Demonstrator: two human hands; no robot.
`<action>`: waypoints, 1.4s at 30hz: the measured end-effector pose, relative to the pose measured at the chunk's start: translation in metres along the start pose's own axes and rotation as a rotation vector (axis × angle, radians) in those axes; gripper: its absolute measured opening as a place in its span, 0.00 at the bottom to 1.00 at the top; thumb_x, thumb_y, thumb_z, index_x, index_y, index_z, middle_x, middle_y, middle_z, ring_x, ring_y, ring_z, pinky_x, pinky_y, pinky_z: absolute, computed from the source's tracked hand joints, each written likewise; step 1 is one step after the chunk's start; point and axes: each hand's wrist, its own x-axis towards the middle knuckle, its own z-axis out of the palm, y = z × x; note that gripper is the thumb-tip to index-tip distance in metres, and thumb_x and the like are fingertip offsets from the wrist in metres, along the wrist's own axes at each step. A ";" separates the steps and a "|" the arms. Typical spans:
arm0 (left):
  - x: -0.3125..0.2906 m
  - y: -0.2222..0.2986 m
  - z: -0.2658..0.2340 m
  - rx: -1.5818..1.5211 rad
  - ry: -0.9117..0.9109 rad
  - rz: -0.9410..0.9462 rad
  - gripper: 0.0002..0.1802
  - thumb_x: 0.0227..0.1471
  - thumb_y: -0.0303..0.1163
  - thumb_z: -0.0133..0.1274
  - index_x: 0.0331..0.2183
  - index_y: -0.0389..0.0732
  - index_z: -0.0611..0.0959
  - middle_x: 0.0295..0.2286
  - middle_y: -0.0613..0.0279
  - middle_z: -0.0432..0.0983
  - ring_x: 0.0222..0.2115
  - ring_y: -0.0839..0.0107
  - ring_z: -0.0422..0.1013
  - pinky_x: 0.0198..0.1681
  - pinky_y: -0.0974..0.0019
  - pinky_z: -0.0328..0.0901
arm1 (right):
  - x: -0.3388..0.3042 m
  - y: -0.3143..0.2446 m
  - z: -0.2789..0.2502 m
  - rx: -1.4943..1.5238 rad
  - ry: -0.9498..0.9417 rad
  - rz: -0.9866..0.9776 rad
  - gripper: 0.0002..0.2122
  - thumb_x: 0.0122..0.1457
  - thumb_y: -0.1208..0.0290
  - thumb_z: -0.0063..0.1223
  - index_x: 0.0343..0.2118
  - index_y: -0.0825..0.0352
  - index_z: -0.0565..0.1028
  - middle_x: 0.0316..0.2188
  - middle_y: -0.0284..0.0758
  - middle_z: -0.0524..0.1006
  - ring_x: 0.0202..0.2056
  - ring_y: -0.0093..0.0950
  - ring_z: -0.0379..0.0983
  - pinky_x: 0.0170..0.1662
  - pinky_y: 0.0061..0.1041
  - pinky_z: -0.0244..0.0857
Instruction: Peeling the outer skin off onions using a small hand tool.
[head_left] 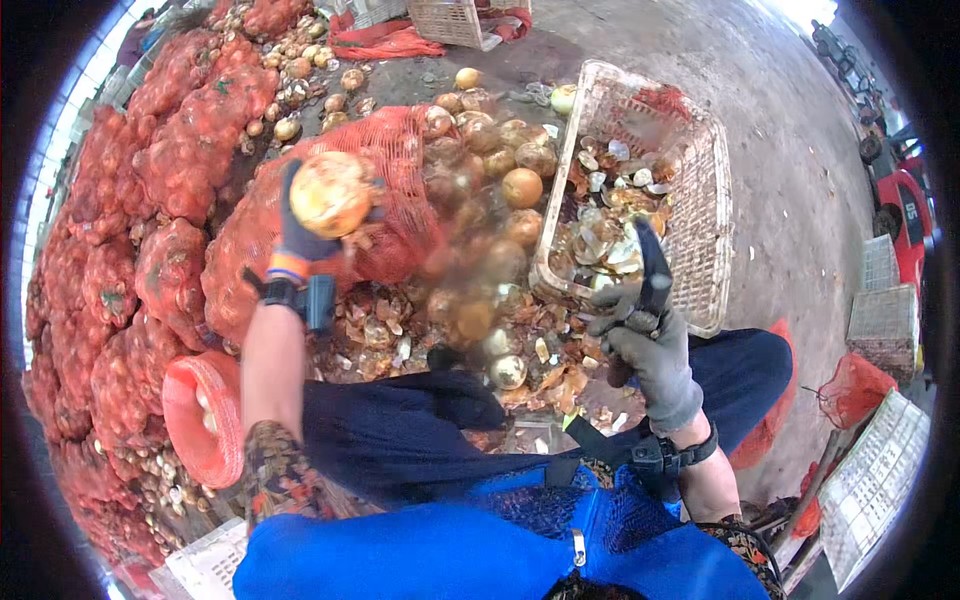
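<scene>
A large yellow onion [330, 194] with loose, peeling skin is gripped in my left hand [308, 232], which wears a dark glove with an orange cuff. That hand is raised over a red mesh sack [395, 165], from whose mouth many onions [522, 188] spill out. At the right, my grey-gloved right hand [655, 365] is closed around a dark, narrow, knife-like tool [654, 268], its tip pointing away from me. Its exact kind is hard to make out. Just beyond that hand lies a whitish plastic crate [712, 215] with onion scraps and skins inside.
Full red mesh sacks [190, 150] are piled along the left. A rolled-open red sack [205, 420] stands beside my left forearm. Onion skins [375, 325] litter the floor before my legs. White crates [885, 325] and a red vehicle [905, 215] are at the far right.
</scene>
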 end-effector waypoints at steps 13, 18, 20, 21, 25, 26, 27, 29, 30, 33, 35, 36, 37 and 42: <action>-0.084 0.157 0.025 -0.709 0.213 -0.166 0.27 0.49 0.36 0.52 0.49 0.34 0.68 0.42 0.44 0.72 0.42 0.47 0.71 0.37 0.47 0.72 | -0.023 -0.028 0.053 0.032 -0.118 0.036 0.12 0.50 0.81 0.46 0.39 0.73 0.70 0.22 0.34 0.74 0.21 0.20 0.69 0.24 0.16 0.62; -0.094 0.129 0.116 1.129 -0.015 0.363 0.25 0.55 0.41 0.42 0.50 0.36 0.67 0.45 0.46 0.70 0.41 0.53 0.71 0.41 0.50 0.70 | -0.020 -0.038 0.067 0.057 -0.182 -0.062 0.18 0.53 0.81 0.43 0.49 0.75 0.64 0.23 0.35 0.74 0.21 0.18 0.69 0.24 0.15 0.63; -0.098 0.104 0.144 1.020 0.051 0.353 0.24 0.55 0.40 0.42 0.51 0.37 0.66 0.45 0.47 0.70 0.41 0.53 0.71 0.43 0.51 0.70 | -0.021 -0.042 0.071 0.079 -0.253 -0.054 0.19 0.54 0.79 0.45 0.51 0.74 0.63 0.30 0.37 0.75 0.22 0.18 0.69 0.24 0.16 0.65; -0.097 0.084 0.158 0.912 0.126 0.334 0.24 0.55 0.39 0.42 0.51 0.37 0.66 0.46 0.49 0.70 0.42 0.53 0.70 0.44 0.52 0.69 | -0.025 -0.047 0.066 0.070 -0.327 -0.003 0.19 0.54 0.79 0.46 0.50 0.75 0.63 0.34 0.38 0.74 0.22 0.18 0.70 0.25 0.17 0.66; -0.109 0.005 0.203 -0.783 0.064 0.061 0.28 0.52 0.39 0.47 0.55 0.42 0.64 0.54 0.52 0.61 0.53 0.56 0.60 0.59 0.56 0.52 | -0.039 -0.040 0.050 0.133 -0.217 -0.065 0.18 0.53 0.79 0.46 0.49 0.74 0.65 0.37 0.40 0.74 0.23 0.18 0.70 0.25 0.17 0.65; -0.111 -0.005 0.223 -0.018 0.050 0.194 0.32 0.54 0.43 0.46 0.57 0.41 0.60 0.56 0.50 0.55 0.55 0.54 0.56 0.60 0.54 0.51 | -0.043 -0.041 0.042 0.113 -0.169 -0.062 0.18 0.53 0.80 0.46 0.49 0.74 0.65 0.38 0.40 0.74 0.23 0.19 0.71 0.25 0.17 0.66; -0.113 -0.010 0.233 -0.033 0.031 0.180 0.32 0.54 0.43 0.46 0.57 0.41 0.60 0.56 0.50 0.55 0.55 0.54 0.56 0.60 0.54 0.51 | -0.046 -0.039 0.034 0.110 -0.141 -0.056 0.18 0.53 0.80 0.46 0.49 0.74 0.65 0.38 0.40 0.74 0.23 0.19 0.71 0.25 0.17 0.66; -0.121 -0.008 0.252 -1.238 -0.468 -0.073 0.34 0.55 0.46 0.43 0.58 0.42 0.58 0.57 0.51 0.54 0.56 0.55 0.55 0.60 0.54 0.51 | -0.052 -0.039 0.022 0.129 -0.091 -0.089 0.19 0.53 0.80 0.46 0.50 0.73 0.64 0.40 0.41 0.74 0.24 0.19 0.71 0.26 0.17 0.66; -0.128 -0.006 0.262 -1.253 -0.380 -0.110 0.33 0.53 0.41 0.48 0.57 0.40 0.59 0.55 0.51 0.58 0.54 0.58 0.57 0.59 0.57 0.53 | -0.058 -0.044 0.021 0.225 -0.076 -0.152 0.20 0.52 0.80 0.47 0.50 0.73 0.64 0.39 0.40 0.74 0.23 0.18 0.71 0.27 0.16 0.66; -0.129 0.007 0.283 0.540 -0.047 0.407 0.31 0.50 0.32 0.53 0.54 0.39 0.62 0.51 0.54 0.64 0.51 0.61 0.62 0.56 0.59 0.58 | -0.068 -0.039 0.016 0.253 0.016 -0.138 0.21 0.51 0.80 0.48 0.50 0.72 0.64 0.39 0.39 0.74 0.25 0.17 0.70 0.29 0.15 0.65; -0.122 0.069 0.330 0.419 0.018 0.232 0.21 0.52 0.29 0.48 0.49 0.35 0.71 0.47 0.53 0.69 0.48 0.67 0.66 0.52 0.66 0.60 | -0.064 -0.029 0.012 0.229 0.104 -0.141 0.21 0.50 0.80 0.49 0.50 0.72 0.64 0.36 0.35 0.74 0.28 0.15 0.69 0.31 0.14 0.64; -0.122 0.072 0.338 0.516 0.031 0.257 0.21 0.53 0.28 0.46 0.50 0.34 0.71 0.46 0.53 0.69 0.47 0.66 0.66 0.52 0.66 0.59 | -0.058 -0.022 0.010 0.173 0.121 -0.119 0.22 0.50 0.80 0.49 0.50 0.72 0.64 0.35 0.34 0.74 0.28 0.15 0.69 0.32 0.14 0.63; -0.123 0.081 0.345 0.620 0.057 0.289 0.21 0.54 0.27 0.43 0.50 0.34 0.70 0.45 0.54 0.70 0.47 0.66 0.66 0.53 0.66 0.58 | -0.052 -0.017 0.008 0.118 0.121 -0.099 0.22 0.50 0.80 0.49 0.50 0.72 0.64 0.33 0.33 0.74 0.29 0.15 0.69 0.32 0.14 0.63; -0.131 0.086 0.361 0.339 0.039 0.081 0.22 0.61 0.36 0.34 0.49 0.32 0.71 0.47 0.55 0.69 0.48 0.68 0.65 0.52 0.67 0.59 | -0.046 0.000 -0.042 0.583 -0.032 0.092 0.13 0.59 0.67 0.47 0.45 0.66 0.67 0.16 0.22 0.67 0.17 0.13 0.60 0.21 0.13 0.57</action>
